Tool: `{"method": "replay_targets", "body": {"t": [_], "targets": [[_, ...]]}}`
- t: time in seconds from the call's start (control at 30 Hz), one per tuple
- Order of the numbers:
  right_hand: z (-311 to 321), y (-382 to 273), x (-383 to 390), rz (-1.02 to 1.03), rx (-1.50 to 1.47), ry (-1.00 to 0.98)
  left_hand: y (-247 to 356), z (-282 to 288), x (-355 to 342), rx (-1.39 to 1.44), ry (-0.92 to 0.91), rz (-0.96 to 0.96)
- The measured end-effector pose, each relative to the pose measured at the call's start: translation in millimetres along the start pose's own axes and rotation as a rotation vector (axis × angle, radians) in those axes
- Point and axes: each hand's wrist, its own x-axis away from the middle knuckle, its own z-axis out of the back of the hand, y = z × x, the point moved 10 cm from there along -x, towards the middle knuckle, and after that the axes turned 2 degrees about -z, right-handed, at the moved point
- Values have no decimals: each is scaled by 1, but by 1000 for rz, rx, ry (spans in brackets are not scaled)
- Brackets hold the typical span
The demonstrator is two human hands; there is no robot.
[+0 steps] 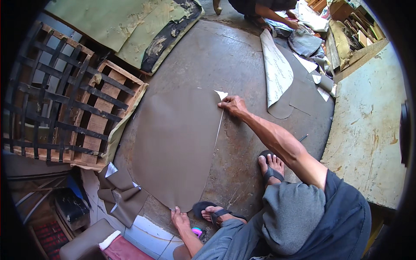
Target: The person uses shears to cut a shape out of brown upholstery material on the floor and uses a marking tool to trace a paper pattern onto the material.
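Observation:
A large dull-brown sheet [173,143] lies on the worn grey floor [195,52], with a small white folded corner at its top right. My right hand [232,105] pinches the sheet just below that corner. My left hand [180,219] holds the sheet's bottom edge between thumb and fingers. A small pink-and-blue round object [197,232] lies beside my left hand. Crumpled brown offcuts [121,195] lie at the sheet's lower left. More brown pieces [297,80], one curled to show its white backing [275,73], lie to the upper right.
At left stand a webbed wooden frame [65,99] and green panels [104,21]. A pale board [364,121] runs along the right. Another person's hands and legs [277,15] are at the top, near scrap piles [305,43]. My sandalled feet [271,169] flank the work. A padded seat [82,247] sits lower left.

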Motion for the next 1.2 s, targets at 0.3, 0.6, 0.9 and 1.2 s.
{"method": "replay_targets", "body": {"t": [0.3,0.6,0.9,1.2], "targets": [[4,-2,0,38,80,58,1,-7,2,-7,-40,-10],[9,-2,6,-10,88,99,-2,1,-1,-14,-51,-7],[6,-4,1,8,105,85,6,1,8,3,107,5],[4,-3,5,-12,108,49,5,9,14,-207,197,47]]}}
